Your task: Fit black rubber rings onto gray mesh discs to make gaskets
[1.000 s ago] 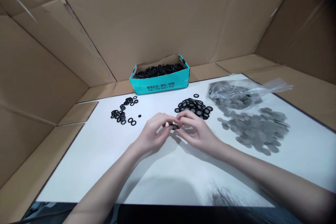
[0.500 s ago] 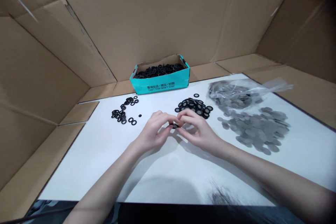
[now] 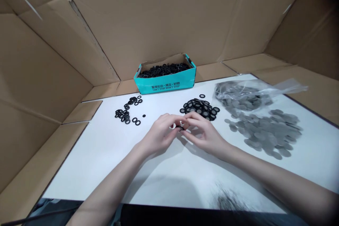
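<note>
forearms (image 3: 116, 180) enter from the near edge and converge over a white tabletop (image 3: 87, 166). we find the left hand (image 3: 160, 135) partly curled, its thumb and forefinger pinching a small black-rimmed piece (image 3: 180, 128). we find the right hand (image 3: 208, 134) similarly curled, thumb and index finger closed on the opposite side of the same piece. the piece sits between the two sets of fingertips, above the tabletop; because fingers cover part of it, we cannot tell its full condition. to the right we record a broad, overlapping spread of flat grey discs (image 3: 267, 132). to the left, well apart from the hands, we note a straggling cluster of loose black rings (image 3: 125, 114) and, near them, one small black dot (image 3: 144, 116). just beyond the right fingers we observe a heap of rimmed discs (image 3: 197, 106), with a single rimmed disc (image 3: 202, 96) lying behind it. behind the grey spread lies a clear plastic bag (image 3: 243, 93) containing more discs. farther back, we log an open teal box (image 3: 166, 86), lettered on its front and holding many black rings, before a cardboard wall (image 3: 164, 14).
</note>
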{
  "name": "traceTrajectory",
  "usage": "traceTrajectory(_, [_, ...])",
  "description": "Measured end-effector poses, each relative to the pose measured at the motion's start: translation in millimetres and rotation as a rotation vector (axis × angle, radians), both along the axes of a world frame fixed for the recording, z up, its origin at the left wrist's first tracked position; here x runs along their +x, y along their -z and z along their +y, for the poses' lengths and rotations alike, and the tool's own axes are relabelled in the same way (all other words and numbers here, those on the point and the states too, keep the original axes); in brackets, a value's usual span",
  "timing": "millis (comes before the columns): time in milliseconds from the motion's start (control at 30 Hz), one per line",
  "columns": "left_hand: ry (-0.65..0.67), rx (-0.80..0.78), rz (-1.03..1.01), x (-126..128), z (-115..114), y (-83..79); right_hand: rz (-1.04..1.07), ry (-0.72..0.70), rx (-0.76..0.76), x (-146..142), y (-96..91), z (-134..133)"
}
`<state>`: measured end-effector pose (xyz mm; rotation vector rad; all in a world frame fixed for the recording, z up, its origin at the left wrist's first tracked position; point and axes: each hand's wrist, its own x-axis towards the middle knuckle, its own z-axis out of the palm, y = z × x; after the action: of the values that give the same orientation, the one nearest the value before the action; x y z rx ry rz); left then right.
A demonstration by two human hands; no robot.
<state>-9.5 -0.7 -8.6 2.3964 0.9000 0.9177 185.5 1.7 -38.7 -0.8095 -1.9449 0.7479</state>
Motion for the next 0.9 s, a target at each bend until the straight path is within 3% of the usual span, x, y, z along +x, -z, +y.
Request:
traceTrajectory(367, [0.056,0.071,0.183,-2,2,-4.7,-0.054,0.017,0.038,3,-5.7,1])
traceTrajectory(567, [0.005,-0.126,0.014,-3,1,2.2,-0.055,0.087,0.077,3,-0.8,4])
traceTrajectory(900, [-0.02,-0.161,-0.084,2,0,5.3,-0.037,0.085,0.124,3,2.2,4])
